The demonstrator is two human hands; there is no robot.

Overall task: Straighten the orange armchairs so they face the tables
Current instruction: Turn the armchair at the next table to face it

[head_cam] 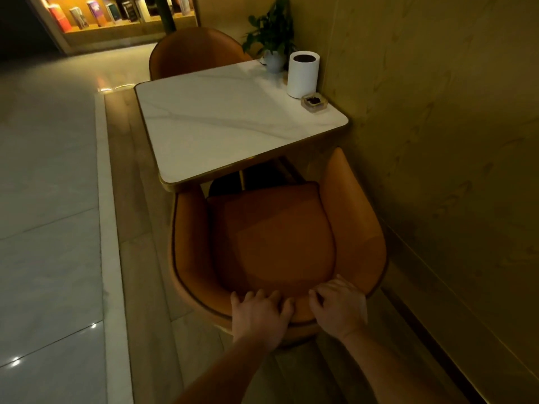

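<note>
Two hands sit side by side on the back rim of the near orange armchair (271,237). My left hand (261,313) is about at the middle of the curve and my right hand (338,307) is just beside it toward the wall (437,141). Both have their fingers curled over the rim, gripping it. The chair lies straight ahead of both hands, neither one clearly nearer. Its front-to-back axis runs away from me toward the marble-topped table (233,121), and its open side meets the table's near edge.

I judge it close to square, perhaps twisted a touch. Any correction would be a small swivel about the seat — one hand pushing, the other pulling.

The chair's base is hidden under the shell, so I cannot tell how it stands on the floor. In this dim light I also cannot tell whether its wall-side arm touches the wall. Under the table all is dark.

On the table's far wall-side corner stand an ashtray (314,102), a white canister (303,74) and a potted plant (272,33). Of the far orange armchair (195,51) only the back shows — its facing is hard to judge.
</note>
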